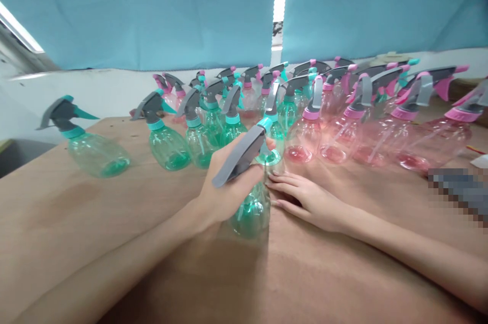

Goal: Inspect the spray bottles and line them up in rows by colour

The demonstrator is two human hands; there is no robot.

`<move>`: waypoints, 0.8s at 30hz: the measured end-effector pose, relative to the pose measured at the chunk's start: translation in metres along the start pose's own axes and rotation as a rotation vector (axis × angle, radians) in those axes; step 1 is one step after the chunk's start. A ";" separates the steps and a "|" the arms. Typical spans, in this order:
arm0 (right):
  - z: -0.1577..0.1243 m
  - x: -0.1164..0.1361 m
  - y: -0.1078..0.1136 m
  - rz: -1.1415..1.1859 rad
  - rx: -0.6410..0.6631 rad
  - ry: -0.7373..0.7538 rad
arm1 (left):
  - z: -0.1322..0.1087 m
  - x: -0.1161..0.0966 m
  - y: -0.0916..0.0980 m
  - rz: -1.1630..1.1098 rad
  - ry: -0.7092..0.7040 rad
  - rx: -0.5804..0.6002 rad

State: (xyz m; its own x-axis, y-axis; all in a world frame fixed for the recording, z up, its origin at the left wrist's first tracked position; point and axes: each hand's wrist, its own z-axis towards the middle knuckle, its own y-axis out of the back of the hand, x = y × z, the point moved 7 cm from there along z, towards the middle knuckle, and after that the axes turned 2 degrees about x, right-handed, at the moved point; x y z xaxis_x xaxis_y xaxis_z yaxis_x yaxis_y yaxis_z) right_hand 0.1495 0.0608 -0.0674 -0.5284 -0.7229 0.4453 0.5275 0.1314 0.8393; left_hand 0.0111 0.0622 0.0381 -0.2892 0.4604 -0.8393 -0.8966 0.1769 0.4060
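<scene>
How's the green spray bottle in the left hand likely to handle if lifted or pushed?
The green spray bottle is probably light: it's see-through and shows no obvious liquid level. It may tip if pushed high up, since its gray trigger head juts sideways. Could be slippery too; it looks smooth and glossy.

Person's left hand [213, 199] gripping a clear green plastic spray bottle with a grey trigger head [249, 217], on a brown tabletop [125, 202].
Grip is around the upper part of the bottle; right hand [310, 197] lies palm down on the tabletop, fingers extended, fingertips just beside the bottle, contact unclear. Behind: clear green spray bottles with turquoise collars [168, 146] mostly left, clear pink spray bottles with pink collars [305, 136] mostly right; blue fabric sheet [171, 13] beyond; pixelated dark patch [463, 194] at right.
</scene>
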 end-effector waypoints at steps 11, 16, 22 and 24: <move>0.001 -0.002 -0.002 0.002 0.012 0.008 | 0.002 0.003 -0.005 -0.142 -0.031 0.009; 0.001 -0.002 -0.001 0.009 0.020 -0.006 | 0.003 0.001 -0.003 -0.092 -0.049 0.005; 0.001 -0.001 -0.002 0.000 0.014 -0.014 | 0.004 -0.003 -0.002 -0.062 -0.077 -0.010; 0.000 -0.002 -0.002 0.001 0.012 -0.019 | 0.004 -0.003 -0.002 -0.086 -0.085 -0.005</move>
State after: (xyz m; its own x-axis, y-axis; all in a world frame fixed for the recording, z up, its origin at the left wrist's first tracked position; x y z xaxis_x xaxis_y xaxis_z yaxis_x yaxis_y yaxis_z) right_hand 0.1491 0.0619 -0.0698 -0.5409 -0.7094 0.4519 0.5201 0.1401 0.8425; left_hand 0.0153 0.0636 0.0407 -0.1819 0.5160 -0.8370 -0.9187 0.2143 0.3318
